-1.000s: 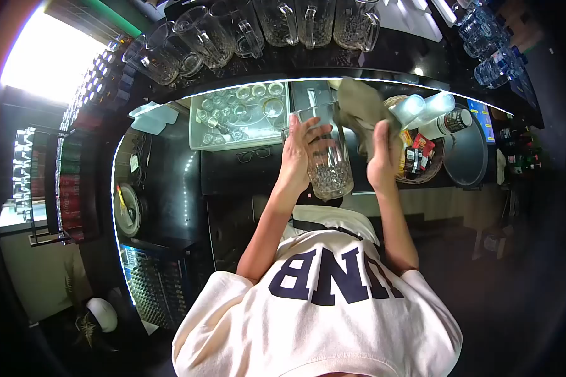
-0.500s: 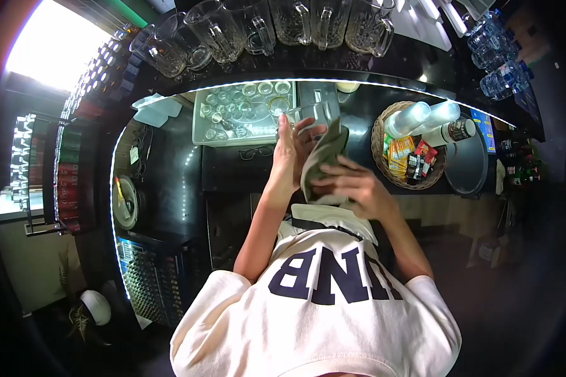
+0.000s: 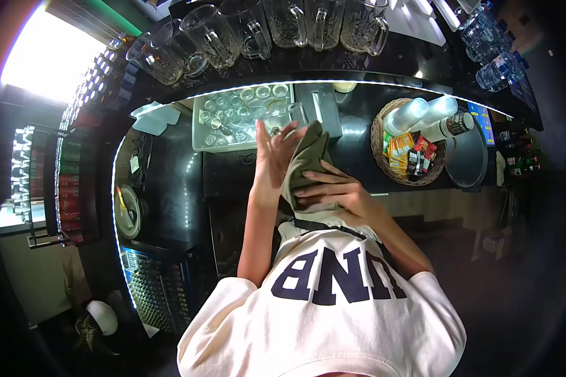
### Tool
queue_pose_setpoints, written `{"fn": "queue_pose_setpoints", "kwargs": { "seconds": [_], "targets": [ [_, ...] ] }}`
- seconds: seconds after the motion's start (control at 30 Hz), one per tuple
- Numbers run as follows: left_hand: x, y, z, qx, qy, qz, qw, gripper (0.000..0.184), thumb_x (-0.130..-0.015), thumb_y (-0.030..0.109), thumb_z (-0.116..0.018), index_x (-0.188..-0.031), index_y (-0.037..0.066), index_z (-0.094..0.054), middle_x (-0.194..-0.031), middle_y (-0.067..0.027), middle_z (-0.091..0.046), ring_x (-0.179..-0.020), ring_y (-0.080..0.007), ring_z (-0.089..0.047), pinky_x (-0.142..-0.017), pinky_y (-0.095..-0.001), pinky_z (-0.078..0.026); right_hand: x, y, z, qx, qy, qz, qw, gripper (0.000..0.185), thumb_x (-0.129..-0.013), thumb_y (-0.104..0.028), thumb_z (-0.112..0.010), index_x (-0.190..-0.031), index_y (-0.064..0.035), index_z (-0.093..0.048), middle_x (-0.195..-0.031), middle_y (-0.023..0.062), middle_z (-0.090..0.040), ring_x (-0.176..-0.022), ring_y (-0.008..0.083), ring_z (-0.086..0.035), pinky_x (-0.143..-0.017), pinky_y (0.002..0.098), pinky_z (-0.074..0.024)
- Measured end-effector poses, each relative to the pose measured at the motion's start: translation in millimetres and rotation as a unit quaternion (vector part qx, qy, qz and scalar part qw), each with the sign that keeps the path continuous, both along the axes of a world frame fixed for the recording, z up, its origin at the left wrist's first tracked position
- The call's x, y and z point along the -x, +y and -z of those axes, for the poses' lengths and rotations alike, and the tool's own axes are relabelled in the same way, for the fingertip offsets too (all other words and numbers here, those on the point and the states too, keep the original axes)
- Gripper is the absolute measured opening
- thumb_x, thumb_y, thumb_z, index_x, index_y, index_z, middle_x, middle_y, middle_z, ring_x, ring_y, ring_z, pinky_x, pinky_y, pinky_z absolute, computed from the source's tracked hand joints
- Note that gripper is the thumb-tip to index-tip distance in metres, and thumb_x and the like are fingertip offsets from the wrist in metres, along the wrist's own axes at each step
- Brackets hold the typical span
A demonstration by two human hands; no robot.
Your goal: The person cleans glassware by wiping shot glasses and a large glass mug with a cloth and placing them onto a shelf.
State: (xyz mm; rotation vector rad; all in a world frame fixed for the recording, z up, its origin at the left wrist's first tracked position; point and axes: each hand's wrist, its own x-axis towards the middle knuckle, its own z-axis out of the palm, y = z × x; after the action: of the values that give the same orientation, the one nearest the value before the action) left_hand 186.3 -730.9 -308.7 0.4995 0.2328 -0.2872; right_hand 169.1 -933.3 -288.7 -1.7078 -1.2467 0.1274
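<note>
A grey-green cloth [image 3: 306, 164] is wrapped over the near part of a glass mug [image 3: 289, 116], whose far end shows above it. My right hand [image 3: 336, 191] presses the cloth against the mug from the right, its fingers spread across the folds. On the mug's left side rests my left hand [image 3: 273, 154], thumb up and fingers curved round the glass. The mug tilts over the near right corner of a tray [image 3: 226, 148] of small upturned glasses. Most of the mug's body is hidden by the cloth.
Several glass mugs [image 3: 210, 38] line the shelf above. A wicker basket [image 3: 378, 141] with sachets and cups stands right of the hands, beside a round tray [image 3: 468, 163]. Plastic bottles [image 3: 500, 72] are at the upper right. Glasses with dark frames [image 3: 248, 158] lie below the tray.
The cloth has come from the right onto the mug, now covering its near part. My right hand has moved left with it. Both hands and the mug have shifted left.
</note>
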Motion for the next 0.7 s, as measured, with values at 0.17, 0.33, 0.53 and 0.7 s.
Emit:
{"fn": "queue_pose_setpoints", "kwargs": {
  "seconds": [0.17,0.33,0.53,0.7],
  "targets": [
    [-1.4,2.9,-5.3,-0.045,0.007,-0.002,0.999,0.079,-0.090,0.074,-0.035,-0.121,0.003,-0.054,-0.114,-0.0146,-0.063,-0.096,-0.0280,-0.066,-0.079,-0.0419,-0.057,-29.6,6.8,8.4,-0.044,-0.006,0.069,0.997,0.029,-0.095,-0.025,-0.052,-0.103,-0.0053,-0.072,-0.136,0.0092,-0.057,-0.138,0.0353,-0.038,-0.118,0.0503,-0.0209],
    [4.6,-9.8,-12.5,-0.060,0.024,0.010,0.998,0.077,-0.092,0.071,-0.034,-0.118,0.002,-0.059,-0.104,-0.0128,-0.068,-0.086,-0.0245,-0.070,-0.070,-0.0399,-0.061,-52.7,31.0,-3.3,-0.062,-0.007,0.182,0.981,0.023,-0.092,-0.018,-0.057,-0.102,-0.0029,-0.071,-0.137,0.0129,-0.055,-0.139,0.0382,-0.036,-0.116,0.0472,-0.0275],
    [4.8,2.5,-7.8,-0.020,0.013,0.014,1.000,0.086,-0.087,0.078,-0.035,-0.125,0.001,-0.051,-0.121,-0.0167,-0.058,-0.108,-0.0286,-0.060,-0.091,-0.0433,-0.053,-13.5,10.5,-9.9,-0.001,-0.044,0.044,0.998,0.029,-0.092,-0.027,-0.057,-0.099,-0.0035,-0.072,-0.126,0.0096,-0.064,-0.134,0.0357,-0.044,-0.115,0.0465,-0.0321],
    [7.6,-3.2,-6.1,-0.074,0.014,0.054,0.996,0.089,-0.089,0.076,-0.033,-0.133,0.000,-0.046,-0.121,-0.0158,-0.060,-0.098,-0.0250,-0.066,-0.075,-0.0393,-0.060,-35.1,2.2,3.3,-0.048,-0.045,0.082,0.994,0.031,-0.092,-0.030,-0.057,-0.100,-0.0050,-0.072,-0.123,0.0088,-0.066,-0.129,0.0352,-0.050,-0.116,0.0462,-0.0292]
  ]
}}
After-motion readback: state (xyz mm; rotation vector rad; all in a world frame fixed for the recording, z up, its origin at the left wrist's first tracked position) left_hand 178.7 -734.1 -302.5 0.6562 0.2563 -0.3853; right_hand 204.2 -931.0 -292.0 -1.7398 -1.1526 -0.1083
